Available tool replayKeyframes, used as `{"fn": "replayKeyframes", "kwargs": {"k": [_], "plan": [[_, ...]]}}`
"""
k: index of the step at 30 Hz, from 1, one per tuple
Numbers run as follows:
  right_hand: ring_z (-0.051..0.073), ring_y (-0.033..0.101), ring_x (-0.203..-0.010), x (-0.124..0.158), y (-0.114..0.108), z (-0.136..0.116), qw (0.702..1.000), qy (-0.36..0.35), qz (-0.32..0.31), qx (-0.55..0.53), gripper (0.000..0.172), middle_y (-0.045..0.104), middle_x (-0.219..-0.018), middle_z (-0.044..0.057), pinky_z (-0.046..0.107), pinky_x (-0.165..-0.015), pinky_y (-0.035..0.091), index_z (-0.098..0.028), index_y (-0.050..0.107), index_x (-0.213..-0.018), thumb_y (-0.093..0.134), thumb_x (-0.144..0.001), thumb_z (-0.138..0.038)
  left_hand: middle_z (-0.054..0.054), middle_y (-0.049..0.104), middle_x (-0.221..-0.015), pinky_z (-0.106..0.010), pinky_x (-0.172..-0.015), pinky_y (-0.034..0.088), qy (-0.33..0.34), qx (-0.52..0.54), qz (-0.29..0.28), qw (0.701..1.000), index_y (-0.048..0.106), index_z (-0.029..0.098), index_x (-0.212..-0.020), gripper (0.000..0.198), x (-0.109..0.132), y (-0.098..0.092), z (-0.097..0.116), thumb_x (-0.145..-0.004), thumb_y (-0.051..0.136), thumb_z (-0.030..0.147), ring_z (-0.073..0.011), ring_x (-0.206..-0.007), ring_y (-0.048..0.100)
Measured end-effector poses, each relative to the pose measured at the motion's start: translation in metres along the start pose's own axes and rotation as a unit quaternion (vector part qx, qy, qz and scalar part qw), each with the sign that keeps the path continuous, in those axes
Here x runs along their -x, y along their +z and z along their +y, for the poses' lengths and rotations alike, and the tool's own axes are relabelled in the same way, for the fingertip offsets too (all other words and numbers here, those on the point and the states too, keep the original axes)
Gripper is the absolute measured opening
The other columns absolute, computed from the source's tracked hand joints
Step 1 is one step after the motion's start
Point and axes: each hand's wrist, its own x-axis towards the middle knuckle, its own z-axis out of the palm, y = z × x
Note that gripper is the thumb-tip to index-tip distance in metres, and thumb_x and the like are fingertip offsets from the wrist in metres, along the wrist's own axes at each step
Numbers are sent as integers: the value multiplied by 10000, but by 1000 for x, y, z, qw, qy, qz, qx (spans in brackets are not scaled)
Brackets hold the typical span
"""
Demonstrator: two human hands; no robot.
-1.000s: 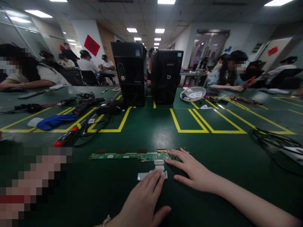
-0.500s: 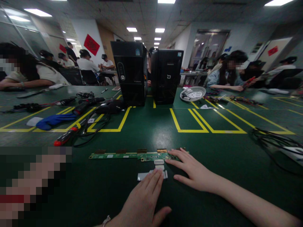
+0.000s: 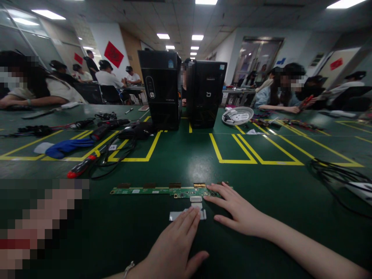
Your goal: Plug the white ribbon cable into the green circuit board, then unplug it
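Observation:
A long narrow green circuit board (image 3: 157, 191) lies across the table in front of me, with several brown flexible tabs along its far edge. A white flat ribbon cable (image 3: 176, 215) is folded on the table just below it, its upper end at the white connector (image 3: 195, 199) on the board. My left hand (image 3: 179, 236) lies flat over the cable, fingers stretched out together and thumb apart, covering part of it. My right hand (image 3: 229, 207) is spread open, with fingertips on the right part of the board, which they partly hide.
Two black computer towers (image 3: 162, 93) stand at the far middle. On the left lie a red-and-black screwdriver (image 3: 82, 166), a blue glove (image 3: 69, 148) and black cables. A white round basket (image 3: 237, 116) is at the back right, black cables (image 3: 334, 178) at far right. Other people sit around.
Both hands stay in nearly the same place on the cable and the board. The whole view has shifted very slightly.

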Motion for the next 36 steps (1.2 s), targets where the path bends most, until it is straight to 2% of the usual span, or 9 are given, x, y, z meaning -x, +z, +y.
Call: {"fn": "replayKeyframes", "kwargs": {"k": [13, 23, 36], "plan": [[285, 201, -1421, -1, 0, -1, 1000, 2, 0, -4, 519, 253, -1545, 55, 583, -1158, 156, -330, 386, -1424, 444, -945, -522, -199, 337, -1498, -463, -1090, 363, 6, 10, 25, 1000, 398, 67, -1436, 696, 0, 6, -2, -886, 550, 466, -330, -1365, 361], [286, 207, -1419, 0, 1, -2, 1000, 0, 5, 4, 516, 250, -1547, 60, 588, -1153, 166, -327, 391, -1420, 441, -945, -521, -207, 238, -1529, -468, -1109, 311, -18, -12, -28, 999, 313, 15, -1464, 753, -4, -2, 8, -901, 500, 479, -338, -1397, 280], [294, 215, -1416, -1, 0, -1, 1000, -7, 11, -2, 514, 263, -1540, 67, 595, -1151, 169, -320, 392, -1422, 445, -947, -509, -195, 291, -1521, -455, -1107, 338, 10, 8, 37, 999, 365, 83, -1456, 695, -2, 8, 2, -905, 515, 478, -326, -1388, 310]]}}
